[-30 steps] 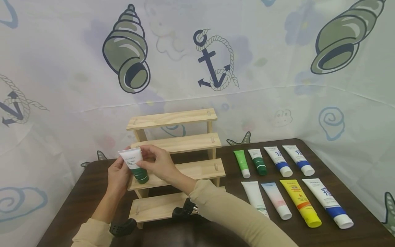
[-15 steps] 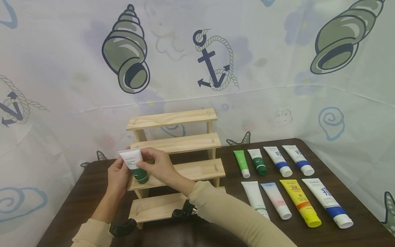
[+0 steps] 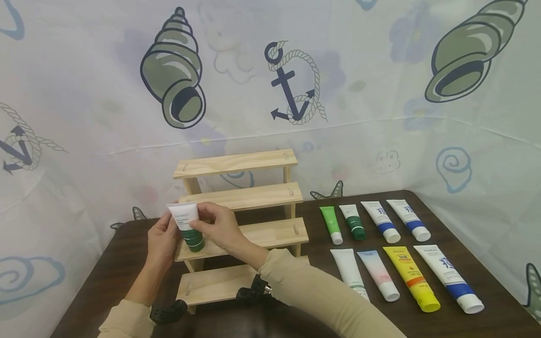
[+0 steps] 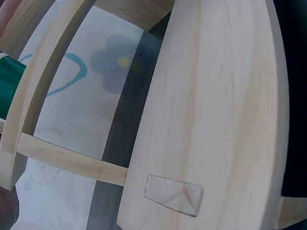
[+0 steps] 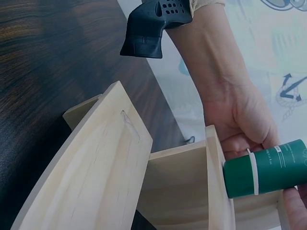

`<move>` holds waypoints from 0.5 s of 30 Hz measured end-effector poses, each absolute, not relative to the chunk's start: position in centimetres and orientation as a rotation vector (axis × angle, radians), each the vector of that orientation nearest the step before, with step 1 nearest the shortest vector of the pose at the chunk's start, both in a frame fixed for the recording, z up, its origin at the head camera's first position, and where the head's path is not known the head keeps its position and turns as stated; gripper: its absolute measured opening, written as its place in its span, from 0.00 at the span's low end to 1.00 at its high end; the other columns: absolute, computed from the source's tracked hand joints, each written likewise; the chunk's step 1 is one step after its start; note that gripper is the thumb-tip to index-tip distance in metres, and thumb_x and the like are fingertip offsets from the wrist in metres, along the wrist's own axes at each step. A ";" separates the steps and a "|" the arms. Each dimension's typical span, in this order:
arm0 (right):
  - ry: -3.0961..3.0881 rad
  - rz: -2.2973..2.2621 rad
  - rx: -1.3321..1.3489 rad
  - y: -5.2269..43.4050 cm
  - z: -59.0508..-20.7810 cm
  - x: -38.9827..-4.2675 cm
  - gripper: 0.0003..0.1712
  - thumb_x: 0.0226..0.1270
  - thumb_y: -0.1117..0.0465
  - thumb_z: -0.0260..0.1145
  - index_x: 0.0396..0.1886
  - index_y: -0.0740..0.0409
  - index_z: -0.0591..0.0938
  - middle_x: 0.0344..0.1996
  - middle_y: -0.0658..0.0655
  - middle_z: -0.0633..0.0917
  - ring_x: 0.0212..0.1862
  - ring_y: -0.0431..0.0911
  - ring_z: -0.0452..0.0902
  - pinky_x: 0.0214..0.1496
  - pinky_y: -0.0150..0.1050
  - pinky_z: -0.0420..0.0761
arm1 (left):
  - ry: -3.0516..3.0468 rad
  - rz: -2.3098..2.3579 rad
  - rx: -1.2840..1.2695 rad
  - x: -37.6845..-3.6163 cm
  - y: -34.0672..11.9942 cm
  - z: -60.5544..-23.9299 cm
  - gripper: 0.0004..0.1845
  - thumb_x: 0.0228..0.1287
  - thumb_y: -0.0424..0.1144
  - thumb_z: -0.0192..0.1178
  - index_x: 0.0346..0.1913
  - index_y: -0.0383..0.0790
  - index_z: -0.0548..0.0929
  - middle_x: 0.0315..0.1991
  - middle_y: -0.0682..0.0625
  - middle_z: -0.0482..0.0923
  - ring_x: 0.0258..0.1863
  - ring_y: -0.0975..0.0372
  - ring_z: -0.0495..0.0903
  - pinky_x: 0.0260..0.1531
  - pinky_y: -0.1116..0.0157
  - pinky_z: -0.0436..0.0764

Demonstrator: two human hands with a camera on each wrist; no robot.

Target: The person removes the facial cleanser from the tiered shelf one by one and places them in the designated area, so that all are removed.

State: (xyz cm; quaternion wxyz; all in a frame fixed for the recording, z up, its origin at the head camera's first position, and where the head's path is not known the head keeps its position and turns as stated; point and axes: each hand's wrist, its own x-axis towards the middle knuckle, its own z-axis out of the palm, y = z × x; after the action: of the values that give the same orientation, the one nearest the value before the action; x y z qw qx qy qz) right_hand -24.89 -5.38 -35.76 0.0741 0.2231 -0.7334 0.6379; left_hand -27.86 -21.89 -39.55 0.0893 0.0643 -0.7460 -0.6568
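Tube-holding is the work here, but start with what carries it all: the dark tabletop (image 3: 127,253), backed by a sea-themed curtain (image 3: 380,70). Toward its left half stands a stepped wooden rack (image 3: 253,232) with four shelves rising toward the back edge, each set higher and further back than the one below, probably so that items stood on them stay visible in rows.

Along the right half of the tabletop lie eight spare tubes (image 3: 407,277) in two neat rows, flat, apart from each other, caps toward the front edge; that layout keeps each one easy to pick out.

Both hands meet in front of the rack's left end. The left hand (image 3: 162,239) cups the green-and-white tube (image 3: 187,226) from behind with fingers curled round it, while the right hand (image 3: 220,227) pinches it from the other side, thumb and fingers closed on its body. Two hands on so small a thing suggests steadying and aiming.

The tube is held in the air just over the left end of the second shelf from the bottom. Its long axis is nearly upright, tilted slightly, flat white crimped end up and dark green cap (image 5: 240,179) down; in the right wrist view the cap sits against the rack's side board (image 5: 216,182).
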 end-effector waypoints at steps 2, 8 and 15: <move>-2.197 1.918 0.658 -5.3 -35.8 -24.8 0.16 0.63 0.68 0.68 0.51 0.64 0.82 0.47 0.62 0.88 0.48 0.48 0.85 0.49 0.28 0.81 | -2.212 -1.962 0.188 -27.8 -21.8 -39.6 0.29 0.71 0.54 0.54 0.72 0.49 0.68 0.73 0.54 0.64 0.70 0.71 0.64 0.50 0.86 0.71; -2.149 1.938 0.675 -4.7 -35.6 -24.5 0.16 0.62 0.69 0.68 0.50 0.66 0.82 0.45 0.65 0.87 0.45 0.42 0.84 0.48 0.28 0.82 | -2.104 -2.042 0.169 -27.7 -21.7 -39.7 0.29 0.71 0.50 0.56 0.70 0.44 0.69 0.63 0.66 0.75 0.48 0.84 0.75 0.44 0.86 0.76; -2.145 1.917 0.679 -3.5 -35.2 -24.2 0.16 0.63 0.68 0.68 0.50 0.66 0.82 0.44 0.65 0.87 0.43 0.41 0.84 0.47 0.26 0.82 | -2.025 -2.152 0.119 -27.7 -21.7 -39.7 0.31 0.71 0.48 0.55 0.72 0.42 0.65 0.43 0.78 0.80 0.37 0.85 0.81 0.42 0.84 0.80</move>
State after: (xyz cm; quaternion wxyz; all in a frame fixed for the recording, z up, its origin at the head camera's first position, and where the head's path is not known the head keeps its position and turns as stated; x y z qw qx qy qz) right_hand -24.18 -3.54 -35.16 0.0927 0.2287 -0.7224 0.6459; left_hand -27.66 -21.72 -39.69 0.0919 0.0400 -0.6819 -0.7246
